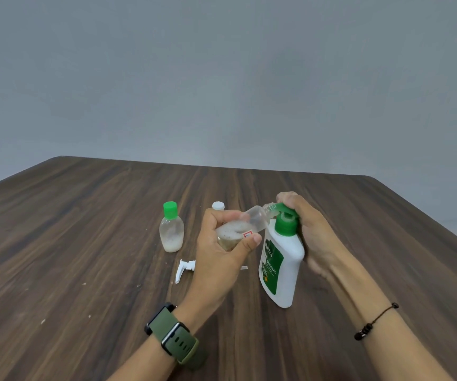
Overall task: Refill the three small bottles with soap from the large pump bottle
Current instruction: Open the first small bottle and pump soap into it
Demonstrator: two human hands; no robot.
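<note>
Nearest to the camera are two bare forearms over a dark wood-grain table [84, 229], the left one wearing a smartwatch with an olive green strap [173, 336] and the right one a thin black beaded cord bracelet [373, 323]. Behind the table stands a plain grey wall [222, 78]. On the table, to the left, a small clear bottle with a green cap [171, 229] stands upright with a little whitish soap at its bottom. Behind the left hand only the white cap of another small bottle [218, 205] shows. A white pump head [184, 269] lies flat on the wood, just under the left wrist. The left hand [222, 243] is raised above the table, fingers and thumb curled around an uncapped small clear bottle [249, 224], which is tilted with its neck toward the right. The right hand [304, 226] is closed around the green pump top of the large white Dettol pump bottle [282, 265], which leans to the left; its green nozzle meets the mouth of the held small bottle. The two hands are near each other but not touching.
</note>
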